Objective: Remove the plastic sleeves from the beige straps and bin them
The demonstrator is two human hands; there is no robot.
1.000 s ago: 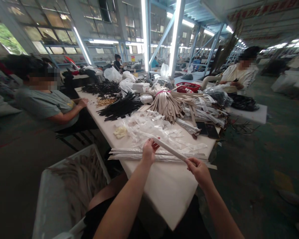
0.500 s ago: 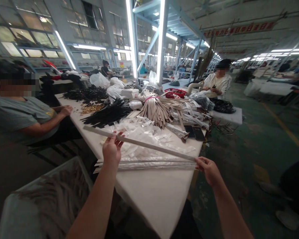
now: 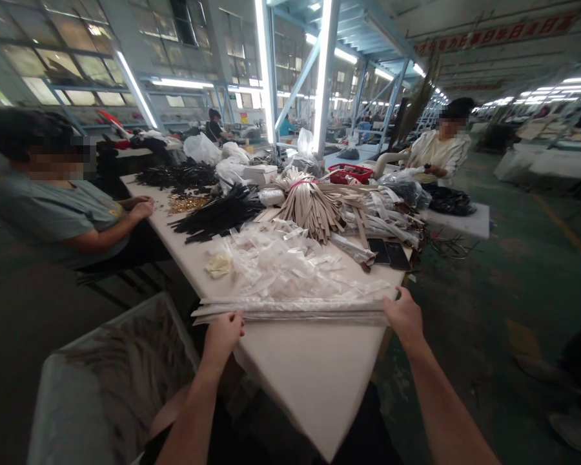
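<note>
The left hand [image 3: 223, 332] has its fingers closed on the strips [image 3: 295, 310], which run rightward along the tabletop [image 3: 310, 368] to the right hand [image 3: 405, 315]; its grip I cannot tell. Plastic [image 3: 281, 258] lies beyond both hands' fingers.

Long pale strips [image 3: 300, 311] lie stacked flat across the table [image 3: 310, 368].

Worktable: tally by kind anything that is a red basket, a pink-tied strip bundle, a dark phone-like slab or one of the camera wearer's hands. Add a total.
Red basket: 1
Pink-tied beige strip bundle: 1
Dark phone-like slabs: 2
Wearer's left hand and right hand: 2
Total: 6
</note>
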